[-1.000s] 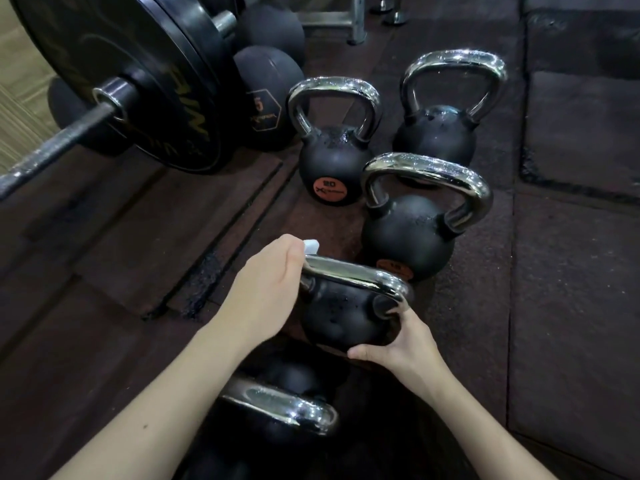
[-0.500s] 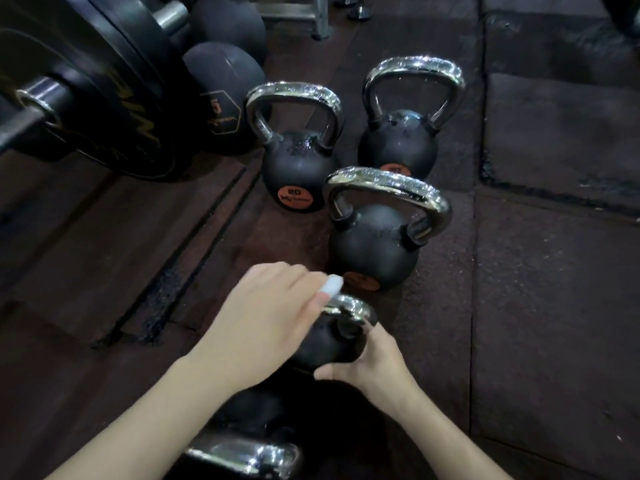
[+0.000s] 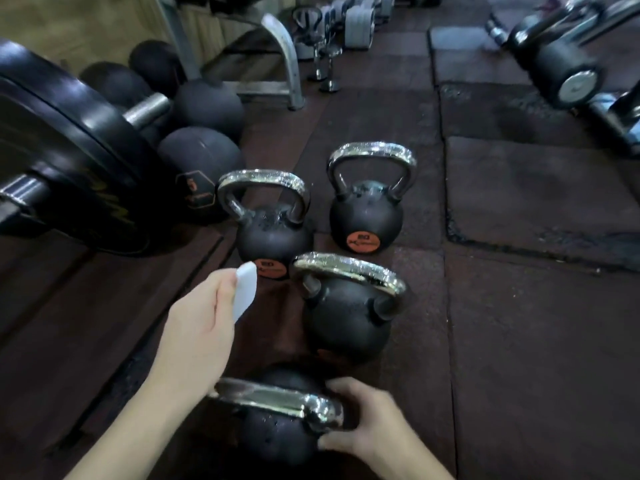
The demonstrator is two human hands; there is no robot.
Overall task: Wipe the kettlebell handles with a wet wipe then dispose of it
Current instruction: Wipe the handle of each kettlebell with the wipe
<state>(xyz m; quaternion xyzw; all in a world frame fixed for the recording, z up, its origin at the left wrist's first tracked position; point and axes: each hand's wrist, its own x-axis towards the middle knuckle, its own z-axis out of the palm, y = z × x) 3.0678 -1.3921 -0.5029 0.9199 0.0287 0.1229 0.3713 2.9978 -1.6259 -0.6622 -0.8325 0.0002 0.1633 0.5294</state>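
Head view: left hand (image 3: 194, 337) pinches the wet wipe (image 3: 245, 289) in closed fingers, raised above the floor mat between kettlebells. Right hand (image 3: 367, 424) cups the nearest kettlebell (image 3: 277, 427) at its chrome handle's end. Wipe looks limp and light; kettlebell heavy, handle probably slick. No bin visible.

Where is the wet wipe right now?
In the head view the wet wipe is pinched in the left hand, lifted off the nearest kettlebell's handle, left of the middle kettlebell and just below the orange-labelled one.
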